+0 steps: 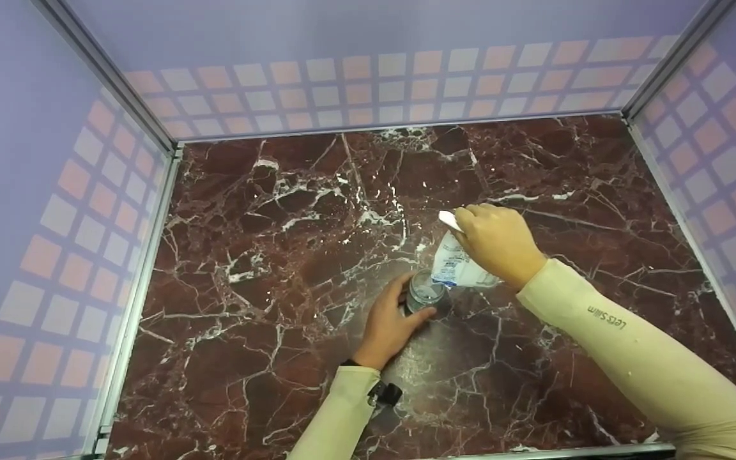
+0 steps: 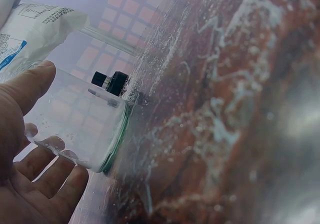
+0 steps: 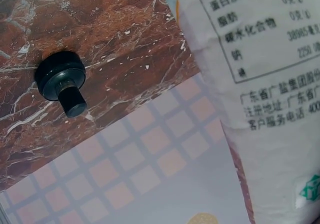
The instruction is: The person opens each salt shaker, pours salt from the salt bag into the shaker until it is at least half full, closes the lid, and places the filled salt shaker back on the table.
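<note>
My left hand holds a clear glass jar, thumb on one side and fingers round the other. The jar stands on the marble-patterned table, and something whitish shows inside. From above, my right hand grips the bunched top of a white printed plastic salt bag. Its blue-marked lower edge overlaps the jar's mouth in the head view. Printed text covers the bag's side in the right wrist view. A black round cap with a knob rests on the table; the left wrist view has it beyond the jar.
Lilac walls with pink and white squares enclose the table at the back and both sides. Metal strips run along the wall joints. White specks are scattered over the table behind the jar.
</note>
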The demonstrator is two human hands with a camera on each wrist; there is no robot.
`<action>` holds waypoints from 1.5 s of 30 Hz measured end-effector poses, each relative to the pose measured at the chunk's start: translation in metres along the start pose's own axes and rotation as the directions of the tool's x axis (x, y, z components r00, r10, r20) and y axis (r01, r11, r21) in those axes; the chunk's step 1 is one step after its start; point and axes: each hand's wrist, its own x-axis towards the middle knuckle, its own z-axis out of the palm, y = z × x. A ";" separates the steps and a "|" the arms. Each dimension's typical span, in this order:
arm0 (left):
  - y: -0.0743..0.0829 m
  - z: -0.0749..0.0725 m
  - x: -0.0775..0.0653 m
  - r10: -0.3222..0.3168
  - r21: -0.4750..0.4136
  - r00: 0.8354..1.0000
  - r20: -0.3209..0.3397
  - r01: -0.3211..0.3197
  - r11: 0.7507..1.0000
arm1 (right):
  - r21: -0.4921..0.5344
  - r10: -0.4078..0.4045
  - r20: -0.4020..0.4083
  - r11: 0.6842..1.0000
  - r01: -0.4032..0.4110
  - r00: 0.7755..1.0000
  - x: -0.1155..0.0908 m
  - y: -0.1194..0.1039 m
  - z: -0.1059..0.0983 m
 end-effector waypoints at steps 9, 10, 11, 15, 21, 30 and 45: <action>-0.003 0.001 0.000 0.024 -0.013 1.000 0.001 -0.024 1.000 | -0.001 0.011 0.007 1.000 -0.011 1.000 0.001 -0.001 0.000; -0.003 0.001 0.000 0.028 -0.014 1.000 -0.001 -0.028 1.000 | -0.001 0.010 0.007 1.000 -0.010 1.000 0.001 -0.001 0.000; -0.003 0.001 0.000 0.032 -0.016 0.999 -0.002 -0.032 0.999 | 0.001 0.009 0.007 1.000 -0.009 1.000 0.001 0.000 0.000; -0.003 0.000 0.001 0.039 -0.023 0.999 -0.005 -0.039 0.999 | 0.005 0.011 0.014 1.000 -0.011 1.000 0.001 0.000 -0.001; -0.004 0.001 0.002 0.038 -0.020 0.999 0.000 -0.038 0.999 | -0.001 0.026 0.027 1.000 -0.026 0.999 0.000 0.002 -0.001; -0.002 0.000 0.001 0.010 -0.020 1.000 -0.005 -0.010 1.000 | 0.003 0.034 0.032 0.999 -0.034 0.999 0.000 0.004 -0.002; -0.002 -0.001 0.000 0.013 -0.021 1.000 -0.004 -0.013 1.000 | 0.004 0.041 0.027 0.999 -0.041 0.999 -0.003 0.004 -0.002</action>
